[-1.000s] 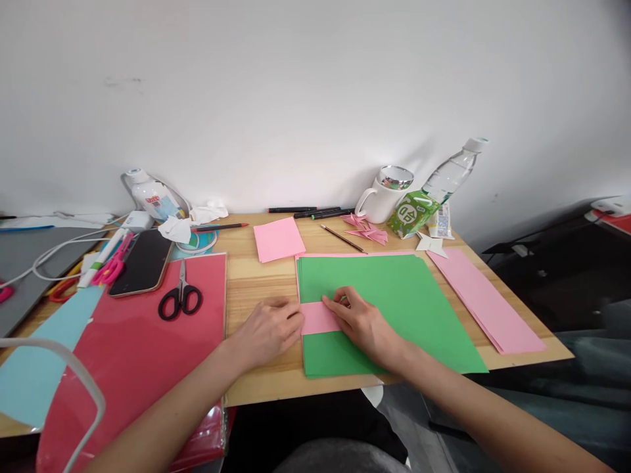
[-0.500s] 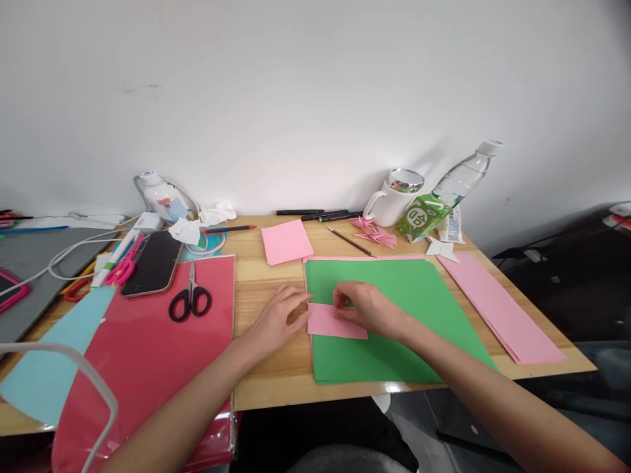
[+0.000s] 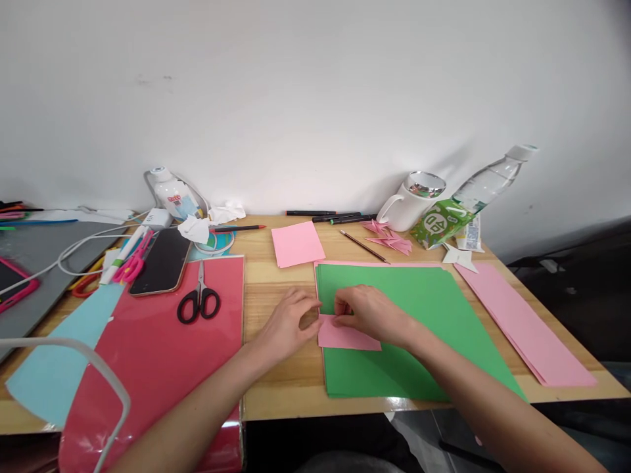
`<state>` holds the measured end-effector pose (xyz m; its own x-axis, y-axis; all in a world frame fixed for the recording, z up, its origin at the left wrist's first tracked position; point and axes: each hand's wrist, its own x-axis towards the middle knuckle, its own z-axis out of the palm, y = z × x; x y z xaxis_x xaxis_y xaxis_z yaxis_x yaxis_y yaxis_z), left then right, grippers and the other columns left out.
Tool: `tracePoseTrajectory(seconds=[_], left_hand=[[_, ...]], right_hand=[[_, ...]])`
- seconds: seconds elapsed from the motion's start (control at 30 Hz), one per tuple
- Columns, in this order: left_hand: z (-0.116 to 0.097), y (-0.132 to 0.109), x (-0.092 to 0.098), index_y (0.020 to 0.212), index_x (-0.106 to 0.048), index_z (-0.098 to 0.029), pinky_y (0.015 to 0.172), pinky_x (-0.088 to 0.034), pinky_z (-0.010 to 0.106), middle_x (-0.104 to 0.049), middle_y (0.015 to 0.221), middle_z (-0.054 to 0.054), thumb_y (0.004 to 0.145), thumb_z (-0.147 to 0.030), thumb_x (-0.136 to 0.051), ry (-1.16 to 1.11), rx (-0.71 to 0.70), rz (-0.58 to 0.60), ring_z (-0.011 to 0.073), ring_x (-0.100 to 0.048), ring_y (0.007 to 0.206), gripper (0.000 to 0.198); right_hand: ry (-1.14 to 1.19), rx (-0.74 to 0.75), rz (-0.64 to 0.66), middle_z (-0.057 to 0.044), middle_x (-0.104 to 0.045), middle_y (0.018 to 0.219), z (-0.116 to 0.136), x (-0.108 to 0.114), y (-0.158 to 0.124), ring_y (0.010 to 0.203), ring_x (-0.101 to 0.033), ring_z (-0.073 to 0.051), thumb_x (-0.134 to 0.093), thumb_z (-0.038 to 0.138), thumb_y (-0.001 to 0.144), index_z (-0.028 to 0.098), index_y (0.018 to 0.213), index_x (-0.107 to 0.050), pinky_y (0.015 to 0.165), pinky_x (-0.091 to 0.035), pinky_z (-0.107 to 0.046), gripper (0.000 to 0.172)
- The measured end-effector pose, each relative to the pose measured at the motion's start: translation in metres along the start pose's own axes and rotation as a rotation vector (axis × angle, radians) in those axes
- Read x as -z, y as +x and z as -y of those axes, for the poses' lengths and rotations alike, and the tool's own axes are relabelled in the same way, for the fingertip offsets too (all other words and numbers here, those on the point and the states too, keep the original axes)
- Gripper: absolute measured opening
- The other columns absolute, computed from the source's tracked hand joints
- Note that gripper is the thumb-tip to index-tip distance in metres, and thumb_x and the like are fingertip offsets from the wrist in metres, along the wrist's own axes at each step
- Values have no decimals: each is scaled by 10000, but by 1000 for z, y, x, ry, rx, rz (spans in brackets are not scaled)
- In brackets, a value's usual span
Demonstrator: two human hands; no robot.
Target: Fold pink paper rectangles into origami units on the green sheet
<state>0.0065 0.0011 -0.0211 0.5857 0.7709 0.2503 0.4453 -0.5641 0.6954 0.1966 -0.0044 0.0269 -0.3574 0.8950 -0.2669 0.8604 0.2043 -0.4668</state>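
Note:
A small folded piece of pink paper lies near the left edge of a stack of green paper. My right hand is over its upper edge, fingers curled and thumb against the paper; the fingertips are partly hidden. At the paper's left end, my left hand has thumb and forefinger curved apart, the thumb tip at the paper's edge. Beyond the green stack are a square pad of pink paper and a pencil.
Left, black-handled scissors and a phone rest on a red paper pack. Pink strips lie right. Along the back stand a white mug, a green carton and a leaning water bottle; folded pink shapes lie nearby.
The view has shifted slightly, so everything sits a little farther right and lower. Both hands stay at the small pink paper, with the right thumb nearer its left end.

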Motion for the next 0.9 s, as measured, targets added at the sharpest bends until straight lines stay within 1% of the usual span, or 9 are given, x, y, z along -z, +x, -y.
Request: tracePoseTrajectory(seconds=[0.07,0.13,0.23,0.43,0.6,0.73,0.77,0.83,0.9], left_hand=[[-2,1,1,850,-662,-183,707,-470,310,-612,737,18,799,-181,-608,-33,20,-23,179,-548,782,74],[-3,2,3,730,-646,-183,648,-444,278,-595,656,-3,786,-133,-575,-71,53,-45,153,-535,695,103],[-3,3,6,661,-621,-174,593,-409,243,-603,633,-14,732,-88,-541,-116,151,-90,126,-525,629,137],[-5,4,8,625,-593,-159,542,-377,220,-604,596,-19,671,-90,-526,-117,255,-151,106,-504,557,106],[-5,6,16,638,-598,-164,554,-402,218,-624,621,-10,690,-131,-524,-178,337,-171,115,-535,581,96],[-2,7,21,697,-591,-161,575,-413,232,-615,663,5,752,-225,-523,-203,423,-320,126,-533,609,108],[-2,8,21,735,-598,-157,588,-420,235,-615,684,12,783,-272,-522,-248,425,-328,132,-546,635,146],[-3,8,17,836,-620,-159,574,-411,226,-622,732,14,805,-343,-544,-341,388,-248,130,-547,646,202],[-6,8,13,673,-596,-160,524,-350,217,-541,601,-17,827,-357,-535,-301,303,-124,109,-467,566,257]], right_hand=[[163,22,23,15,-617,621,1,0,4,569,-535,-113,-661,180,748,177,680,-606,525,-349,-218,88],[307,68,12,26,-603,616,1,-2,10,565,-521,-102,-662,195,735,169,703,-608,521,-356,-207,68],[417,135,-1,28,-587,615,0,-5,20,564,-493,-94,-643,225,743,154,728,-634,517,-353,-203,72],[493,175,20,1,-589,611,-4,-9,29,559,-453,-99,-610,377,785,130,681,-667,517,-336,-221,274],[664,135,68,7,-570,587,-15,-4,27,541,-440,-95,-681,466,714,127,675,-663,495,-330,-219,341],[735,94,64,0,-591,615,-23,-1,28,553,-464,-95,-684,498,701,124,680,-658,514,-359,-223,375],[750,95,56,-3,-594,629,-23,-1,28,562,-469,-95,-678,502,707,123,690,-658,523,-366,-224,380],[771,117,47,4,-579,639,-22,-3,29,568,-458,-90,-661,499,729,125,726,-661,526,-360,-220,375],[767,154,44,19,-544,628,-19,-7,29,556,-423,-81,-634,471,765,128,766,-661,515,-332,-214,344]])
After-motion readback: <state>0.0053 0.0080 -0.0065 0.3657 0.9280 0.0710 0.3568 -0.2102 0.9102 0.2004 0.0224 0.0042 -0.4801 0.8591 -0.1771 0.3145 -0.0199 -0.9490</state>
